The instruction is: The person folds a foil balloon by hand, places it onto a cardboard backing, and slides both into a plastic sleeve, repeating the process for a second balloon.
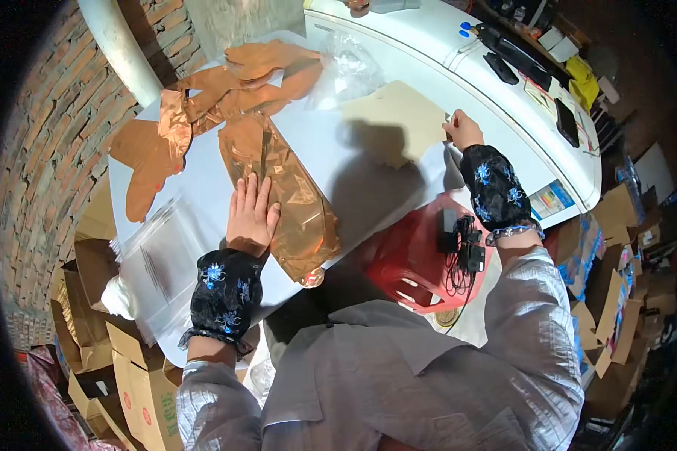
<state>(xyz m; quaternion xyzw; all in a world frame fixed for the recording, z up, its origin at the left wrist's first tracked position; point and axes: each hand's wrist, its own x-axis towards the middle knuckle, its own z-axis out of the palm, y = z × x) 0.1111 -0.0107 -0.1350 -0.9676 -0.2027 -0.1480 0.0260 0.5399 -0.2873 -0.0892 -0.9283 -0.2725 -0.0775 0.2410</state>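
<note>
My left hand (pixel 253 212) lies flat, fingers stretched out, on a folded copper-coloured foil balloon (pixel 301 203) on the white tabletop (pixel 203 180). A narrow dark gap runs down the foil just above my fingertips. More flat copper foil balloons (pixel 256 68) lie spread at the far left of the table. Beside the cream sheet (pixel 399 105), my right hand (pixel 465 131) is closed in a pinch at the table's right edge. A small dark bit shows at its fingertips, too small to name.
Clear plastic bags (pixel 162 267) lie at the left table edge, and a crumpled clear bag (pixel 346 71) at the back. A red plastic stool (pixel 402 259) carries black power adapters (pixel 462 244). A white freezer (pixel 429 83) stands right; cardboard boxes (pixel 139 383) are at lower left.
</note>
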